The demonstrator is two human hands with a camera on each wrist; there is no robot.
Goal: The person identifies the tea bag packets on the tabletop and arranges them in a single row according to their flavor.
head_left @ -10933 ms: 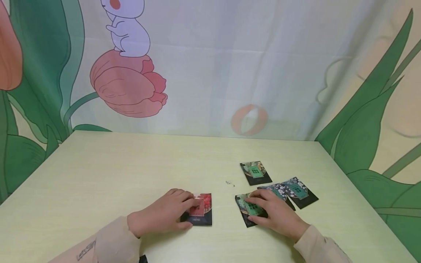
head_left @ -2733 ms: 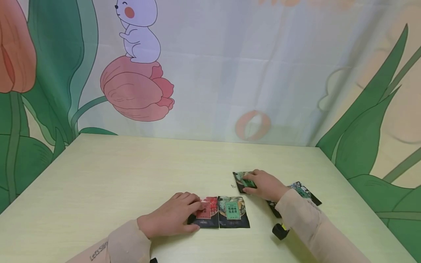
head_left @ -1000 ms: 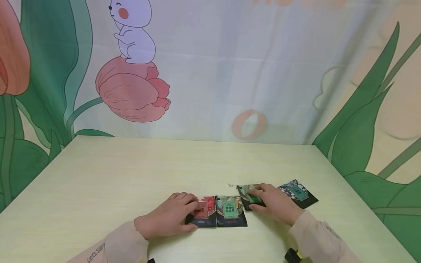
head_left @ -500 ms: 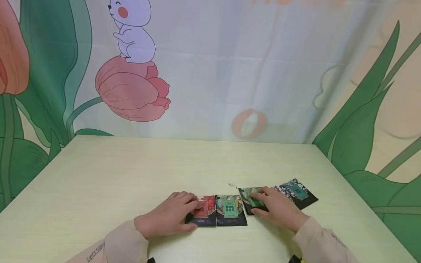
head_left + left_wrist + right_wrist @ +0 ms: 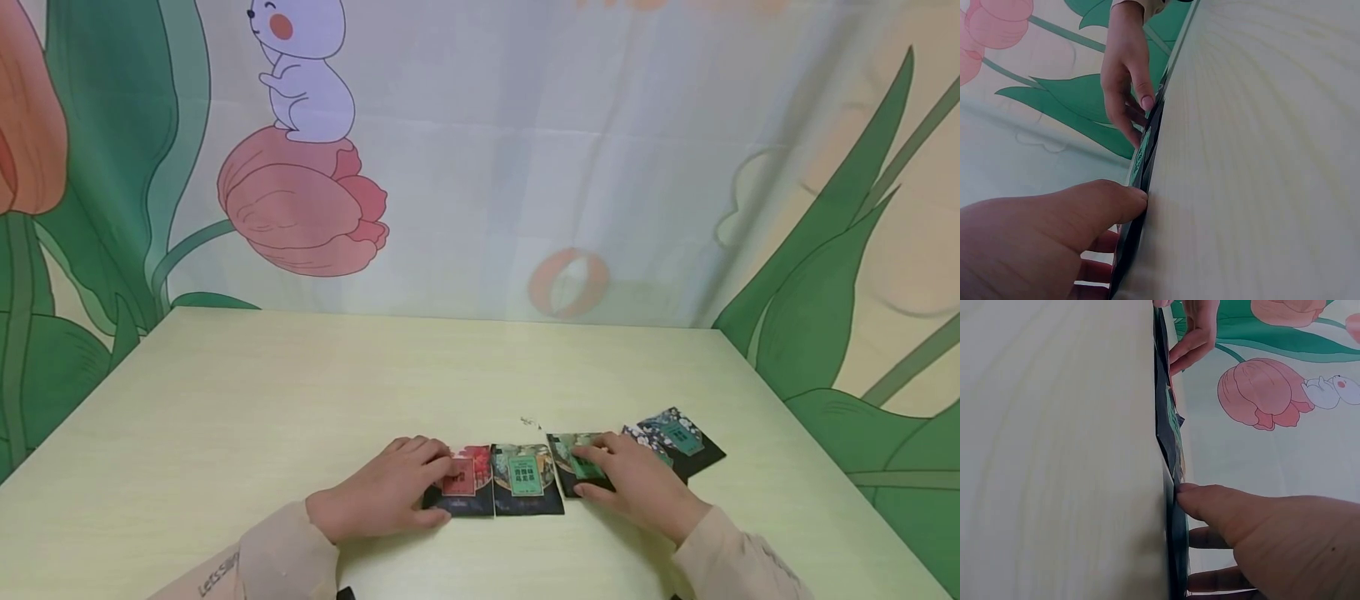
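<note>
In the head view my left hand (image 5: 382, 487) rests on a red and black tea packet (image 5: 476, 467), covering its left part. Beside it, edge to edge, lies a green-labelled tea packet (image 5: 527, 477) with its label fully visible. My right hand (image 5: 645, 483) holds a second green-labelled tea packet (image 5: 566, 454), slightly tilted, with the thumb at its near edge and fingers over its face. The right wrist view shows that thumb (image 5: 1194, 497) against the packet's edge. Two dark floral tea packets (image 5: 686, 442) lie beyond the right hand, one partly hidden by it.
The pale wooden table (image 5: 300, 375) runs back to a printed curtain (image 5: 450, 167) with flowers and a white animal. A small dark mark (image 5: 529, 422) lies on the tabletop above the packets. Black bits (image 5: 345, 593) show under the left sleeve.
The first green-labelled packet now lies beside the red one. My right hand has brought the second green-labelled packet nearer and, in the last second, slid it slightly nearer and right. The left hand stays put.
</note>
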